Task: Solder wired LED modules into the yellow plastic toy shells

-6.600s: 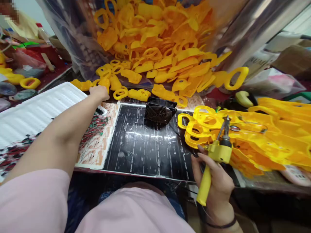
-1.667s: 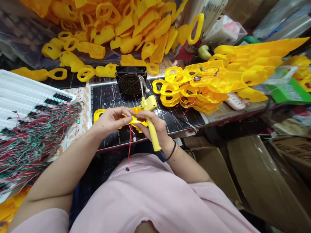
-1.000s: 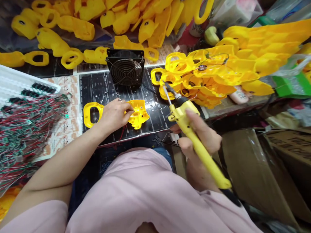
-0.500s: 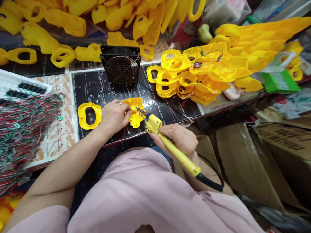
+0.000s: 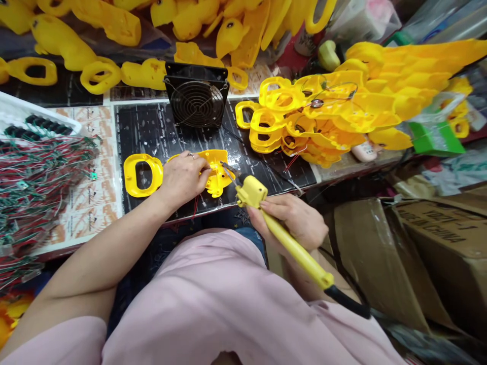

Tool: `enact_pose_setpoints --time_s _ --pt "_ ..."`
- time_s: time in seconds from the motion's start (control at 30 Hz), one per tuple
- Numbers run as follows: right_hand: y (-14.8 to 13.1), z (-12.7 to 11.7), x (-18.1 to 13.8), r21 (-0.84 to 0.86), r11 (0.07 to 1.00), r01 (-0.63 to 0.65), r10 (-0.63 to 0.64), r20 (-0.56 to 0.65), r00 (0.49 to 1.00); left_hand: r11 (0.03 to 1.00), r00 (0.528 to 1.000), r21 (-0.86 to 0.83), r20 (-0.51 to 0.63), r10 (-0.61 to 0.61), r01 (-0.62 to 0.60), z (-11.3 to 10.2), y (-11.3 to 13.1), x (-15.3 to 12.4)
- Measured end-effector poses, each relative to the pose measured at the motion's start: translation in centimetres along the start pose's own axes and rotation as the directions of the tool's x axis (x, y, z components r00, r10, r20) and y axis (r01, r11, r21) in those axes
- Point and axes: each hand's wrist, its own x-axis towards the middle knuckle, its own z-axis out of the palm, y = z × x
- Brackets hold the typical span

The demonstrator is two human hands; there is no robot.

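Observation:
A yellow plastic shell [image 5: 217, 175] with a ring handle [image 5: 141, 174] lies on the black mat [image 5: 148, 133] near the table's front edge. My left hand [image 5: 183, 177] rests on its middle, fingers curled and pressing it down. Thin red wires hang from the shell below that hand. My right hand [image 5: 294, 220] is wrapped round a yellow soldering iron [image 5: 274, 223]. The iron's metal tip touches the shell's right part.
A small black fan [image 5: 197, 101] stands behind the shell. Stacked yellow shells [image 5: 319, 121] fill the right of the table, loose ones [image 5: 91, 50] the back. Red and green wire bundles [image 5: 34, 177] lie at left. Cardboard boxes [image 5: 426, 243] stand at right.
My right hand swung the soldering iron from the right down onto the shell, where its tip now rests. My left hand has stayed on the shell.

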Motion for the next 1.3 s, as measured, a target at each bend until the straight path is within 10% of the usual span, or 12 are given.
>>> enact_pose_setpoints --time_s 0.4,0.63,1.3 --pt "0.3 0.3 0.1 0.002 1.000 -0.004 0.004 -0.016 1.000 0.998 0.999 -0.045 -0.014 0.045 -0.045 -0.3 -0.1 -0.2" --pt "0.7 0.4 0.0 -0.053 0.997 -0.059 0.057 -0.039 0.998 0.987 0.974 -0.134 -0.219 0.055 -0.085 -0.9 -1.3 -0.5" --pt "0.1 0.8 0.5 0.044 0.997 0.066 -0.068 0.032 0.997 0.996 0.989 0.012 -0.117 0.087 -0.086 0.1 -1.2 -0.2"
